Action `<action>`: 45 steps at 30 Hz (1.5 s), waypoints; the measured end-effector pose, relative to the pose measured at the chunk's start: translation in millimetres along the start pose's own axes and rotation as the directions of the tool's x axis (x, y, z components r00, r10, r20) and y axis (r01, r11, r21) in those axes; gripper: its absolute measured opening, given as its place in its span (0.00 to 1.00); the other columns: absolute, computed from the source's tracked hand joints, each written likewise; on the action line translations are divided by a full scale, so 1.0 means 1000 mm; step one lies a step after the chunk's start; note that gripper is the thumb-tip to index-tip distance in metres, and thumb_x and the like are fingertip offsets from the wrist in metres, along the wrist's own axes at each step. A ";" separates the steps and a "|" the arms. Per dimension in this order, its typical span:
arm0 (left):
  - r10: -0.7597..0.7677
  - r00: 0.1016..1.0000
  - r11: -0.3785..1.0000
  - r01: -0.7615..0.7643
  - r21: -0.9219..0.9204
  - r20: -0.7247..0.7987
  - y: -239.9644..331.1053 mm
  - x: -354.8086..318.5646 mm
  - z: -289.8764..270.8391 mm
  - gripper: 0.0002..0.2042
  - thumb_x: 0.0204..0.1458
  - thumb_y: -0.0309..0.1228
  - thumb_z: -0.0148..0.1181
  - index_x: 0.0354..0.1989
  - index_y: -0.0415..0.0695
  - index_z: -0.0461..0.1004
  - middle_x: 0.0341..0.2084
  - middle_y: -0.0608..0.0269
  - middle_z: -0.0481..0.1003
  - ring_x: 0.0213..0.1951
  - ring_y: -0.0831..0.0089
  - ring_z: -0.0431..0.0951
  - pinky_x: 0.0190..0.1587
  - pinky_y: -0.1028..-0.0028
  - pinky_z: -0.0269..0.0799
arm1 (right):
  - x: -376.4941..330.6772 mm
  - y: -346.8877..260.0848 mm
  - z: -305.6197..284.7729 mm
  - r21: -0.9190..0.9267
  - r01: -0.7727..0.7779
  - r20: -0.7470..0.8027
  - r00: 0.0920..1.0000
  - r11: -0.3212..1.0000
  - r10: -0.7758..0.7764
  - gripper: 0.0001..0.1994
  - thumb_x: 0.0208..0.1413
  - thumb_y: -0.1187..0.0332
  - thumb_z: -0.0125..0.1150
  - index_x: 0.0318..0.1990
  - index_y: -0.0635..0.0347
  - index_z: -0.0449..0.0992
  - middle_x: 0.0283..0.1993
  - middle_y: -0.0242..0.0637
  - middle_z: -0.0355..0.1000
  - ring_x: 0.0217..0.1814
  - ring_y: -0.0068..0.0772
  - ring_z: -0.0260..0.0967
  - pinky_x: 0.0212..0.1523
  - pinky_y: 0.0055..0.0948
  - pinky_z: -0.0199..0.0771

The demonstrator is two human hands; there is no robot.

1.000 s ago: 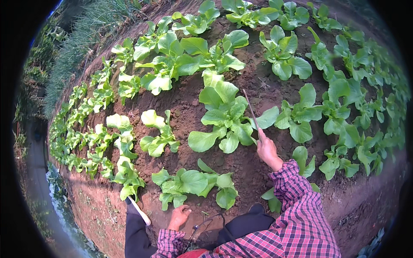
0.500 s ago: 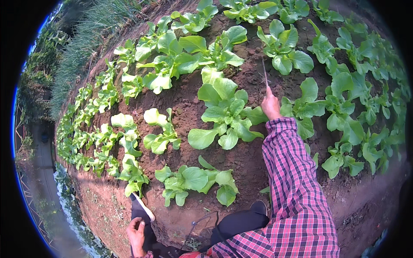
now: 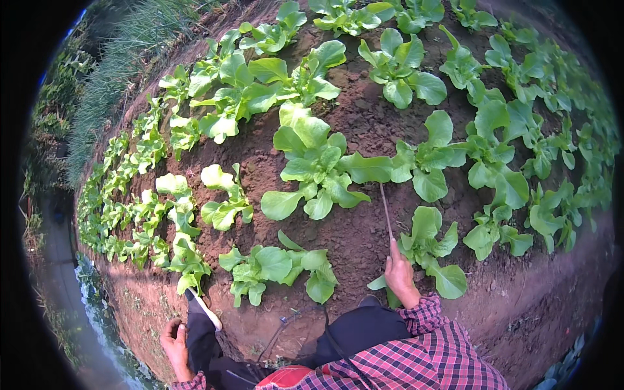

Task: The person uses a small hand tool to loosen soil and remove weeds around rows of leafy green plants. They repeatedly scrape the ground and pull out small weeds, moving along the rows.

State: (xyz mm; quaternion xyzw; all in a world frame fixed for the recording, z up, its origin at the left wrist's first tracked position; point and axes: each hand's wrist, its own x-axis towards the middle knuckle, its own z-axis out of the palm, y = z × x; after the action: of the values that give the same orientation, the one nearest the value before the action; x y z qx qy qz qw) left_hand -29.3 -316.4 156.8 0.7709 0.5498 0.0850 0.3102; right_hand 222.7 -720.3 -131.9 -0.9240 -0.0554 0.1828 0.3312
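Note:
My right hand [image 3: 400, 277] is closed round the near end of a thin brownish rod [image 3: 386, 209]. The rod reaches away from me over bare soil, and its far tip ends by the edge of a lettuce leaf [image 3: 365, 168], so I cannot tell whether it touches the ground. Just right of that hand grows a smaller lettuce [image 3: 426, 244], with a low leaf [image 3: 378, 283] on the hand's left. At the lower left, beside my dark trouser leg, hangs my left hand [image 3: 175, 350]. Its fingers are loosely bent, the thumb stands apart, and nothing shows in it.
Lettuces in rows cover the reddish soil bed [image 3: 260, 169]. Near my knees stands a lettuce clump [image 3: 273, 265]. My left shoe [image 3: 207, 311], with a pale sole edge, rests by the bed's front edge. A dark cord [image 3: 335, 344] hangs before my lap. Tall thin-leaved plants [image 3: 117, 84] grow far left.
My right hand has drawn back toward me with the rod, the arm now bent. The view has shifted a little. My left hand sits slightly farther left and still appears to hold nothing.

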 end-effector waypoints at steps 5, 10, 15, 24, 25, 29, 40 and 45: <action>-0.026 0.988 0.999 0.033 0.041 -0.149 0.007 -0.033 -0.038 0.09 0.50 0.21 0.55 0.40 0.34 0.71 0.30 0.61 0.73 0.31 0.76 0.73 0.36 0.78 0.71 | 0.091 -0.022 0.011 0.072 0.192 -0.221 0.960 0.979 -0.172 0.26 0.52 0.72 0.52 0.61 0.56 0.58 0.25 0.50 0.69 0.25 0.54 0.68 0.29 0.47 0.69; 0.098 0.993 0.984 -0.087 0.158 -0.062 0.063 -0.026 -0.069 0.10 0.50 0.22 0.56 0.41 0.33 0.71 0.29 0.63 0.72 0.30 0.77 0.73 0.34 0.78 0.72 | 0.245 -0.086 -0.009 0.126 0.219 -0.136 0.970 0.968 -0.201 0.22 0.53 0.69 0.50 0.57 0.54 0.61 0.31 0.55 0.72 0.35 0.58 0.70 0.35 0.51 0.69; 0.215 0.961 0.847 -0.273 0.457 0.174 0.102 0.017 -0.055 0.12 0.47 0.23 0.56 0.41 0.34 0.71 0.29 0.61 0.75 0.31 0.75 0.73 0.36 0.76 0.70 | 0.245 -0.067 0.004 0.040 0.151 -0.030 0.988 0.988 -0.150 0.22 0.52 0.68 0.51 0.57 0.52 0.62 0.32 0.54 0.72 0.35 0.57 0.71 0.37 0.51 0.69; 0.107 0.873 0.868 -0.315 0.383 0.477 0.060 0.061 -0.001 0.15 0.45 0.24 0.59 0.43 0.34 0.71 0.28 0.60 0.75 0.31 0.75 0.73 0.36 0.74 0.70 | -0.022 0.006 -0.009 -0.008 0.010 0.069 0.998 1.000 -0.009 0.26 0.52 0.71 0.51 0.61 0.55 0.59 0.30 0.54 0.70 0.30 0.57 0.70 0.32 0.49 0.69; 0.142 0.868 0.866 -0.342 0.365 0.475 0.064 0.069 0.002 0.15 0.45 0.25 0.59 0.43 0.34 0.71 0.29 0.60 0.75 0.31 0.75 0.73 0.36 0.74 0.69 | -0.025 0.007 -0.014 0.049 0.037 0.032 0.999 0.998 -0.038 0.25 0.52 0.72 0.51 0.60 0.56 0.59 0.30 0.56 0.70 0.30 0.58 0.70 0.33 0.48 0.69; 0.247 0.809 0.888 -0.410 0.211 0.534 0.106 0.087 0.019 0.16 0.45 0.26 0.58 0.44 0.34 0.70 0.32 0.59 0.75 0.33 0.74 0.73 0.38 0.74 0.69 | 0.010 -0.023 -0.024 0.271 -0.032 -0.024 0.999 0.962 0.039 0.23 0.52 0.72 0.51 0.58 0.59 0.62 0.29 0.60 0.70 0.32 0.60 0.70 0.33 0.47 0.68; 0.163 0.687 0.788 -0.522 0.326 0.708 0.145 0.023 0.002 0.17 0.41 0.29 0.62 0.41 0.37 0.73 0.31 0.55 0.76 0.33 0.67 0.75 0.35 0.69 0.71 | 0.242 -0.051 -0.053 0.242 -0.253 -0.446 0.829 0.937 0.339 0.22 0.52 0.72 0.47 0.57 0.62 0.59 0.35 0.59 0.71 0.35 0.58 0.70 0.37 0.48 0.67; -0.024 0.716 0.781 -0.422 0.460 0.697 0.146 0.025 -0.003 0.15 0.46 0.28 0.58 0.44 0.40 0.73 0.29 0.55 0.76 0.31 0.66 0.76 0.36 0.70 0.71 | 0.314 0.001 -0.069 0.232 -0.163 -0.500 0.826 0.959 0.261 0.21 0.53 0.70 0.46 0.56 0.60 0.58 0.31 0.59 0.71 0.36 0.60 0.69 0.37 0.50 0.67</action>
State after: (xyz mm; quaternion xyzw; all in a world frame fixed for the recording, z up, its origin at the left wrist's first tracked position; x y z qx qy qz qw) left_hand 94.9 -322.8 237.4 0.8623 0.3070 -0.3379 0.2189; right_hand 539.7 -691.5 -178.0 -0.9053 0.1573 -0.0367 0.3929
